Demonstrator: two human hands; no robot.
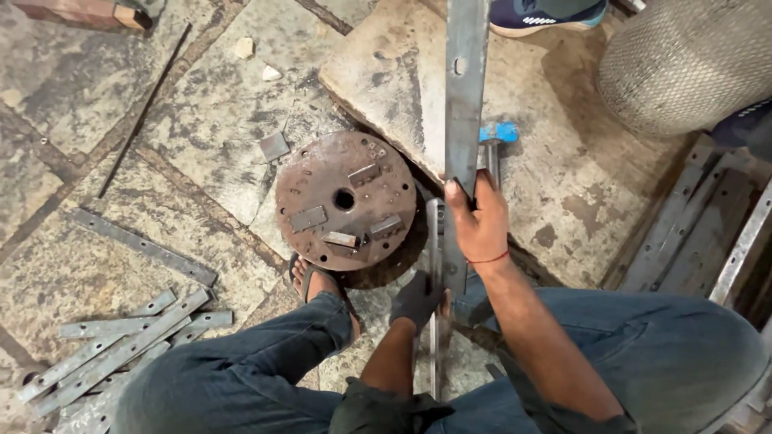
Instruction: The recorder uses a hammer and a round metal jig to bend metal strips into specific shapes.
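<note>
My right hand, bare with a red thread at the wrist, grips a long flat grey metal bar that runs up to the top edge and has a hole near its upper part. In a dark glove, my left hand holds the lower part of a second narrow metal strip standing beside the bar. Just left of both hands lies a rusty round steel plate with a centre hole and small blocks fixed on it. My sandalled foot rests against its lower edge.
A pile of flat metal strips lies at the lower left; one strip lies alone. A blue-headed hammer rests on a stone slab. More strips lie right. Another person's shoe and a woven sack are at top.
</note>
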